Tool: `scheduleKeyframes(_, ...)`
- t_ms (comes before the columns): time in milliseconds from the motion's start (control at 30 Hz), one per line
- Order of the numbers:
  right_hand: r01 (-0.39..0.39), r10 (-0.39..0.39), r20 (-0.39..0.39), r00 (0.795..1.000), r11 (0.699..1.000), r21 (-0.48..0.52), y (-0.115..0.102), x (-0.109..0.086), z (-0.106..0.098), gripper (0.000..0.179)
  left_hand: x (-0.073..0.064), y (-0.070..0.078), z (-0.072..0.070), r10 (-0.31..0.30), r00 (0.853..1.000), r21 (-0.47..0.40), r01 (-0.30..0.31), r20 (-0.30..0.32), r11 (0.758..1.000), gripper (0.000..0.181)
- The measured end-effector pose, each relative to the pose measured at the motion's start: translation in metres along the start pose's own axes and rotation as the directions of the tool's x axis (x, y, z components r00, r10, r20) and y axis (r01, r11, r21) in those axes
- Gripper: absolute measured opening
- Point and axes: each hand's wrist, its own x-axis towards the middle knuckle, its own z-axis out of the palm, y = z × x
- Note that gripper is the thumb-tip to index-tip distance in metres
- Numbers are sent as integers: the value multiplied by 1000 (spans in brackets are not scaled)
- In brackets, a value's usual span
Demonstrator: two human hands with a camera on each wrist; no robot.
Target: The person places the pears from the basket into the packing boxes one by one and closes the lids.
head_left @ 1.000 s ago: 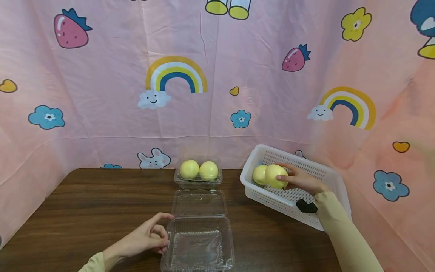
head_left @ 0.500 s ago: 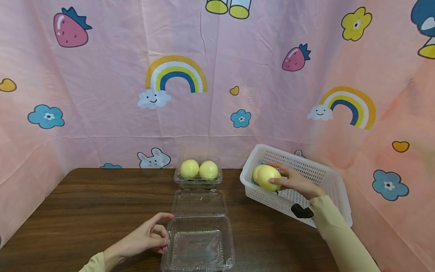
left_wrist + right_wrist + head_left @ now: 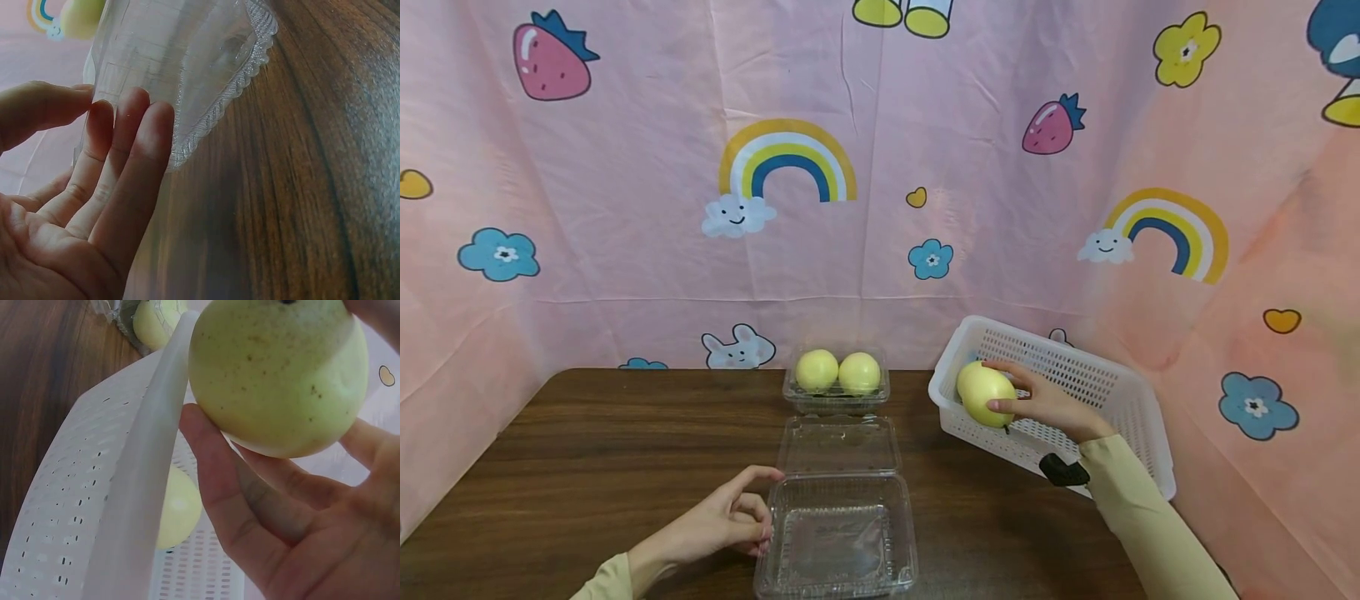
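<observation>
My right hand (image 3: 1048,400) grips a pale yellow-green pear (image 3: 985,395) above the left end of a white perforated basket (image 3: 1097,371). In the right wrist view, the fingers curve around the speckled pear beside the basket's rim. Lower in the basket lies a second pear (image 3: 179,509), mostly hidden in the head view. At the front, my left hand (image 3: 718,521) pinches the left edge of an open clear plastic clamshell container (image 3: 838,546). Its fingertips meet the thin side wall (image 3: 150,56) in the left wrist view. The container's lid (image 3: 838,446) lies folded back, away from me.
Another clear clamshell (image 3: 837,403) stands at the back of the wooden table (image 3: 625,450), with two pears (image 3: 817,371) showing in it. A printed pink cloth (image 3: 647,167) hangs behind and at both sides. A black strap piece (image 3: 1063,470) sits by my right wrist.
My right hand has moved left and slightly toward me with the pear, covering more of the other one in the basket. The left hand stays at the container.
</observation>
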Motion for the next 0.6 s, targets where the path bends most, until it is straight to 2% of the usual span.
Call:
scheduleKeyframes(333,28,-28,2,1000,999,17,-5,-3,1,67,1,1,0,-10,1000,-4,10,1,1000,58)
scheduleKeyframes(600,17,-17,-5,1000,1000,5,-18,-9,10,66,1,0,0,2,1000,1,-2,2,1000,55)
